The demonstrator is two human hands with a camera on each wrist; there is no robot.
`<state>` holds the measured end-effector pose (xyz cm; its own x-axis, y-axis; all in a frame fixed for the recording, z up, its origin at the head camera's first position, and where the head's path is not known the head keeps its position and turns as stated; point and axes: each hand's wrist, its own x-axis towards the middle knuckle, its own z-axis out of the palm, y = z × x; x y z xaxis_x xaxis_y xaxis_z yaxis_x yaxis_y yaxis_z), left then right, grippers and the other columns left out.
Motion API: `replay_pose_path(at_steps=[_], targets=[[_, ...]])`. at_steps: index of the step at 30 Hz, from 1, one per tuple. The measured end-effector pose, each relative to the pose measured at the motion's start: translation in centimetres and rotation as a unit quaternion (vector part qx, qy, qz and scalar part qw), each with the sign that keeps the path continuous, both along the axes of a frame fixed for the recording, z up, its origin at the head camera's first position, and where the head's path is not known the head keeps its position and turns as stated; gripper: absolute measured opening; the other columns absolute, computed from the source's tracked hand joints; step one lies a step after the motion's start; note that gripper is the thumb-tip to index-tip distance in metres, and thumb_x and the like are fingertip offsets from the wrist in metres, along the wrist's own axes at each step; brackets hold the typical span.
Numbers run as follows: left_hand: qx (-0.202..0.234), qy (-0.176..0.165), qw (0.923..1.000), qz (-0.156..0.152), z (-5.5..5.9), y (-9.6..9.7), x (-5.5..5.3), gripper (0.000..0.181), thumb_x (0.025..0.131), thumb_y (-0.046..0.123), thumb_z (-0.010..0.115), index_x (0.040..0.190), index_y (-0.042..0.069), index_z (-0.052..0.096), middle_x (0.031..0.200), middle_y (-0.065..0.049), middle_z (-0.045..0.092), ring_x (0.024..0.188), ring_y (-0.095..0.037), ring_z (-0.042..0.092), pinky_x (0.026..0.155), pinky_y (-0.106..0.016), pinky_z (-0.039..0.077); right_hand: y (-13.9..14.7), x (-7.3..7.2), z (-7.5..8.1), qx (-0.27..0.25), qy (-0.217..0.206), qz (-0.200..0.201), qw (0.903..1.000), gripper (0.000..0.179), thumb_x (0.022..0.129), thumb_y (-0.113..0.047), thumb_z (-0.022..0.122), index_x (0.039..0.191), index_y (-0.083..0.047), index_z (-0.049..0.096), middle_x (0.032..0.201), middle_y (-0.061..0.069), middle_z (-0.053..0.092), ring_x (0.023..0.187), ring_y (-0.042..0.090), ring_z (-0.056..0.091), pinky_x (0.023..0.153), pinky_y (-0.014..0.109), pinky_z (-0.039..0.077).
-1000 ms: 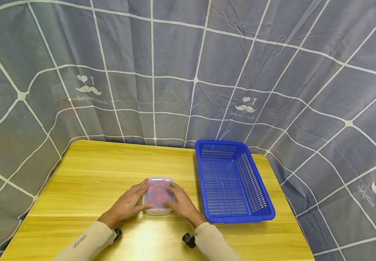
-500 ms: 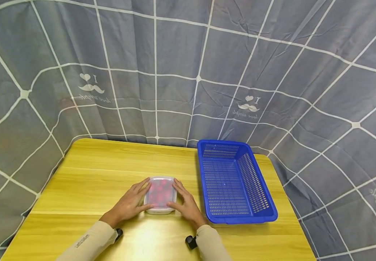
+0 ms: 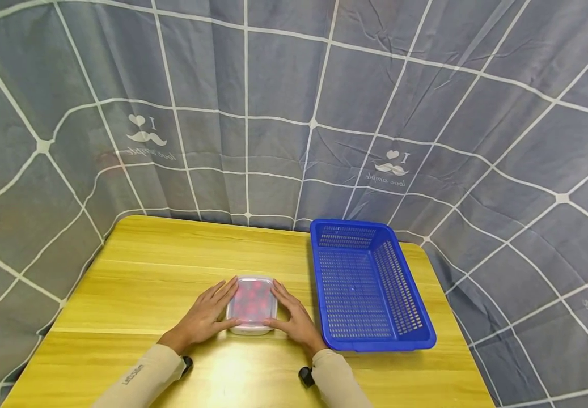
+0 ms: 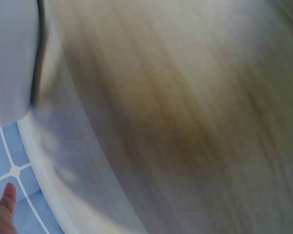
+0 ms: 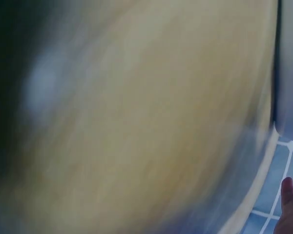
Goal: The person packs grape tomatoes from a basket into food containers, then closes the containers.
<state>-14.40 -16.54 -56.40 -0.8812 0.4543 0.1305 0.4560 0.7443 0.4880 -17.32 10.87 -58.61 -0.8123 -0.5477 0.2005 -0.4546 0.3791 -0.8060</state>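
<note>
A square, clear-lidded plastic food container (image 3: 252, 303) stands on the yellow wooden table, with several red round shapes showing blurred through its lid. My left hand (image 3: 206, 317) lies along its left side, fingers extended to the far left corner and thumb at the near edge. On the opposite side, my right hand (image 3: 295, 318) rests the same way, fingers fairly straight at the right rim, thumb near the front right corner. Only fingertips of the left hand (image 4: 4, 209) show in the left wrist view, and of the right hand (image 5: 288, 209) in the right wrist view.
A blue perforated plastic basket (image 3: 329, 317) stands on the table to the right of my right hand, with nothing visible in it. Grey cloth (image 3: 273, 85) with white grid lines hangs behind the table (image 3: 151, 272) and round its sides.
My right hand's fingers and thumb have drawn back from over the lid to the container's right edge. My left hand stays at the left side. The head view has shifted slightly.
</note>
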Motion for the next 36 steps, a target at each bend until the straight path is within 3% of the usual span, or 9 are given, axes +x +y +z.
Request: replay_pose_path(at_steps=[5, 18, 25, 32, 36], targets=[[0.0, 0.016, 0.9999, 0.003, -0.27, 0.05, -0.13, 0.083, 0.092, 0.052, 0.056, 0.153, 0.006, 0.023, 0.159, -0.011, 0.019, 0.141, -0.04, 0.023, 0.111, -0.063, 0.022, 0.17, -0.08, -0.1, 0.011, -0.002, -0.008, 0.9999, 0.078, 0.086, -0.042, 0.07, 0.15, -0.016, 0.035, 0.158, -0.007, 0.022, 0.143, 0.022, 0.024, 0.116, 0.05, 0.025], [-0.004, 0.021, 0.9998, 0.004, -0.42, 0.06, -0.24, 0.084, 0.092, 0.052, 0.056, 0.153, 0.005, 0.022, 0.159, -0.011, 0.018, 0.141, -0.04, 0.023, 0.112, -0.061, 0.021, 0.08, -0.15, 0.33, 0.003, -0.022, -0.012, 0.9997, 0.079, 0.083, -0.04, 0.074, 0.148, -0.014, 0.038, 0.157, -0.01, 0.024, 0.143, 0.018, 0.024, 0.117, 0.045, 0.025], [-0.005, 0.022, 0.9997, 0.006, -0.44, 0.25, -0.09, 0.083, 0.093, 0.053, 0.055, 0.153, 0.006, 0.023, 0.16, -0.009, 0.018, 0.14, -0.039, 0.026, 0.111, -0.062, 0.024, 0.16, -0.08, 0.16, -0.005, -0.022, -0.009, 0.9997, 0.077, 0.084, -0.037, 0.075, 0.148, -0.013, 0.039, 0.158, -0.008, 0.023, 0.143, 0.021, 0.023, 0.116, 0.05, 0.025], [-0.039, 0.067, 0.997, 0.004, 0.1, 0.15, -0.32, 0.081, 0.091, 0.056, 0.056, 0.15, 0.007, 0.033, 0.157, -0.007, 0.027, 0.134, -0.034, 0.037, 0.109, -0.058, 0.031, 0.19, 0.03, 0.13, -0.005, -0.027, -0.017, 0.9995, 0.077, 0.082, -0.04, 0.075, 0.147, -0.016, 0.041, 0.157, -0.013, 0.024, 0.143, 0.018, 0.023, 0.115, 0.05, 0.026], [-0.035, 0.056, 0.9978, 0.0, 0.39, 0.03, -0.34, 0.081, 0.091, 0.056, 0.056, 0.15, 0.005, 0.033, 0.156, -0.009, 0.028, 0.134, -0.034, 0.037, 0.108, -0.058, 0.031, 0.06, 0.03, 0.12, -0.004, -0.023, -0.016, 0.9996, 0.077, 0.083, -0.039, 0.075, 0.147, -0.015, 0.041, 0.157, -0.011, 0.025, 0.143, 0.02, 0.024, 0.114, 0.051, 0.028]])
